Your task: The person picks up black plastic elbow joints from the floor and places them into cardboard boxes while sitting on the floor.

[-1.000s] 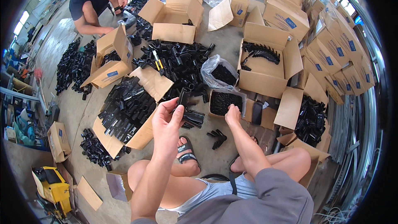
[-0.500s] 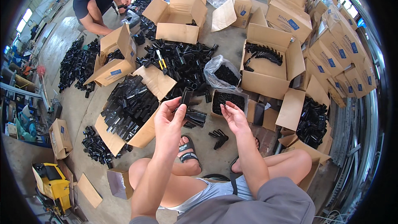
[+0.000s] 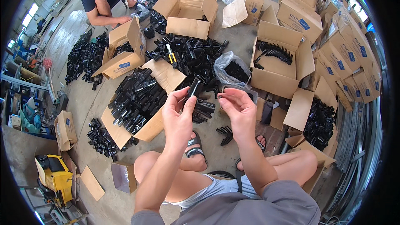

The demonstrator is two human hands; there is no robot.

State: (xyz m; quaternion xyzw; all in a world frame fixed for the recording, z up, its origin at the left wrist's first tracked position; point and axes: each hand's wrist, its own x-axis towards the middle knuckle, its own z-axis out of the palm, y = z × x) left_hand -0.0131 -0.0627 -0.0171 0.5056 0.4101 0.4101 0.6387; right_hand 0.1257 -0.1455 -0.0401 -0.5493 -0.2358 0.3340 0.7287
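My left hand [image 3: 177, 110] grips a short black tube-like part [image 3: 194, 86] between thumb and fingers, tilted upward. Close to its right, my right hand [image 3: 241, 110] is closed in a pinch, fingertips facing the tube but apart from it. Whatever the pinch holds is too small to name. Partly hidden behind the right hand is a small box [image 3: 253, 95]. Just beyond stands a clear plastic bag [image 3: 223, 64] of small black pieces. Below the hands, several black parts [image 3: 225, 135] lie on the floor between my feet.
An open carton [image 3: 156, 123] heaped with black tubes stands at left. Farther off lie a loose black pile [image 3: 189, 54] and a yellow-handled tool [image 3: 171, 54]. An open carton [image 3: 275, 79] holds a row of parts at right, near stacked cartons [image 3: 339, 54]. Another person [image 3: 102, 4] crouches at far left.
My right hand has come away from the small box and closer to the tube in my left hand. The whole view has shifted, so the surroundings sit farther right.
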